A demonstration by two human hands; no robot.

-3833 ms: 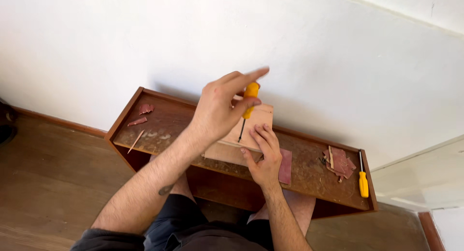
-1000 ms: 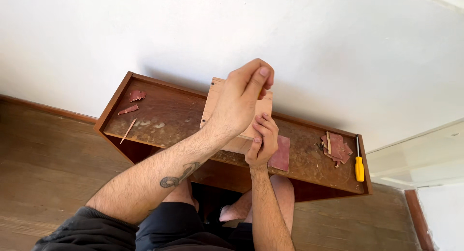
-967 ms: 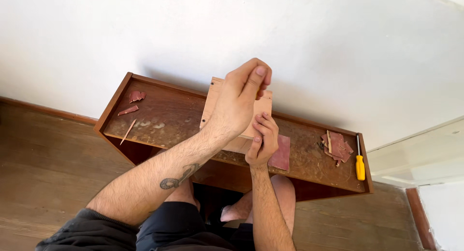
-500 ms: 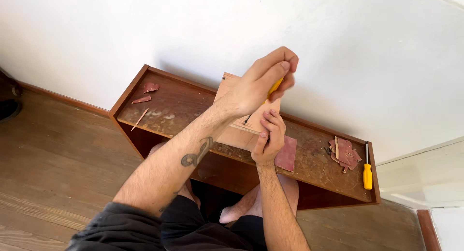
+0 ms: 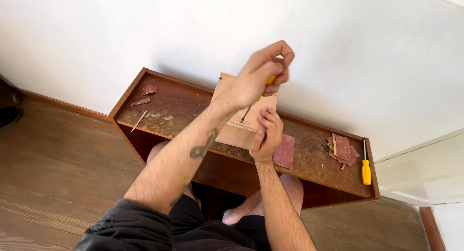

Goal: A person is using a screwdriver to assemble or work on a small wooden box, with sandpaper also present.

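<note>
My left hand (image 5: 258,74) is closed around the yellow handle of a screwdriver (image 5: 247,113), held high over a pale wooden board (image 5: 226,92). The thin shaft slants down and its tip meets the board. My right hand (image 5: 266,135) presses on the board's near right edge, its fingers beside the shaft's tip. The board lies on the top face of a dark red-brown wooden cabinet (image 5: 179,103) that stands against the white wall, in front of my knees.
A second yellow-handled screwdriver (image 5: 366,169) lies at the cabinet's right end, beside a heap of reddish veneer scraps (image 5: 343,147). A reddish sheet (image 5: 285,152) lies next to my right hand. Small chips (image 5: 149,90) and a sliver (image 5: 139,120) sit at the left end. The floor is wooden planks.
My left hand has lifted off the board and now holds the screwdriver up, its handle showing. My right hand stays on the board. The view has shifted slightly.
</note>
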